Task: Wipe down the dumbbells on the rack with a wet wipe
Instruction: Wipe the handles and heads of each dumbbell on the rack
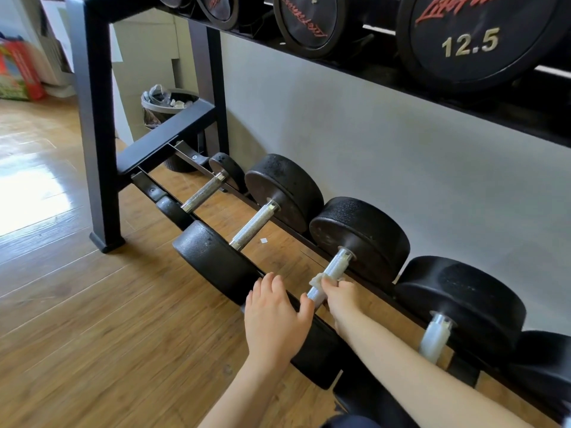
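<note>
On the lower tier of the black dumbbell rack (pixel 99 125), a row of black round-headed dumbbells lies with knurled metal handles running near to far. Right hand (pixel 341 299) is on the handle of the third dumbbell (pixel 360 236) from the left; its fingers (pixel 328 285) are curled round the handle, pinching a small crumpled white wet wipe (pixel 318 281) against the metal at about mid-handle. Left hand (pixel 275 316) lies flat with fingers straight on the near head of the same dumbbell, thumb touching the near end of the handle; it holds nothing.

Left of this: a larger dumbbell (pixel 284 189) and, farthest left, a small dumbbell (pixel 204 191). Right of it: a bigger dumbbell (pixel 460 307), its handle looking pale and smooth.

Upper tier: dumbbell heads face outward, one marked 12.5 (pixel 472 38) with red script lettering.

Wooden floor (pixel 92 319) beneath the rack; a small white scrap (pixel 263 240) lies on it between the rails. A grey waste bin (pixel 168 103) with a liner stands behind the rack's left end, by the grey wall (pixel 355 131).
</note>
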Action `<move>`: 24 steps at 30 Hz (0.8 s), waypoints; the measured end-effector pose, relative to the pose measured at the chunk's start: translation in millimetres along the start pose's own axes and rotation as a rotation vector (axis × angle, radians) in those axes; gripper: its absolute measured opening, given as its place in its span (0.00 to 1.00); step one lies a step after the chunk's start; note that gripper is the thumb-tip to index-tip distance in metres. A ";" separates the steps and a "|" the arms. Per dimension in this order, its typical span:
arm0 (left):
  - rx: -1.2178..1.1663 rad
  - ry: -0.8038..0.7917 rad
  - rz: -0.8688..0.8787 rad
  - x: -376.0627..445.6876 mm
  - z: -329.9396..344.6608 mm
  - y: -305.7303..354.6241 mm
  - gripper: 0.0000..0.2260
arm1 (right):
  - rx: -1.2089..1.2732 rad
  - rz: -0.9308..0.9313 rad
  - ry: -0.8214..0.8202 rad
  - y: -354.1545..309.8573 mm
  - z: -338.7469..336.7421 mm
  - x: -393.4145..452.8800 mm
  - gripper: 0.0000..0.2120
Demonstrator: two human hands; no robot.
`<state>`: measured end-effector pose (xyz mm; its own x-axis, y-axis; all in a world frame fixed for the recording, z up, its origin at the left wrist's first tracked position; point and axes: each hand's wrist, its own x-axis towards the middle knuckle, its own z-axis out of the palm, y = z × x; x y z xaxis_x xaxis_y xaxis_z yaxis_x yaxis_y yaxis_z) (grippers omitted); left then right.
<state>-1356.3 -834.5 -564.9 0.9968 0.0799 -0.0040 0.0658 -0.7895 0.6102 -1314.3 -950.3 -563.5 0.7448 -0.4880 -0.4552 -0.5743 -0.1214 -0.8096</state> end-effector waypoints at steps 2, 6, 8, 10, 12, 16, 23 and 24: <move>-0.003 -0.001 -0.004 -0.1 0.2 0.5 0.28 | 0.040 0.049 -0.033 -3.6 -4.7 5.0 0.18; -0.006 -0.011 0.000 -0.9 -1.1 2.9 0.28 | 0.211 0.085 0.024 -14.3 -5.5 9.2 0.19; -0.003 -0.014 0.001 -0.6 -1.8 2.2 0.28 | 0.198 0.082 0.016 -11.4 -0.3 4.8 0.20; 0.002 -0.014 0.001 -0.7 -2.3 0.9 0.28 | 0.139 0.115 -0.048 0.0 1.5 2.8 0.20; 0.000 -0.011 0.003 -0.3 -2.5 0.3 0.28 | 0.099 0.179 -0.166 6.3 -0.7 -0.3 0.18; -0.013 -0.012 -0.001 -0.5 -3.1 3.1 0.28 | 0.256 0.136 -0.069 -5.3 -13.3 15.6 0.16; -0.016 0.004 0.011 -0.8 -1.4 -0.1 0.27 | 0.275 0.163 -0.120 -2.8 -11.3 6.6 0.17; -0.012 0.006 0.011 -0.6 -1.2 -0.1 0.27 | 0.247 0.206 -0.207 1.7 -10.3 -2.0 0.16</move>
<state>-1356.9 -833.8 -564.1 0.9972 0.0747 0.0071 0.0542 -0.7828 0.6199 -1320.3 -958.5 -560.2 0.6895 -0.2924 -0.6627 -0.6390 0.1852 -0.7466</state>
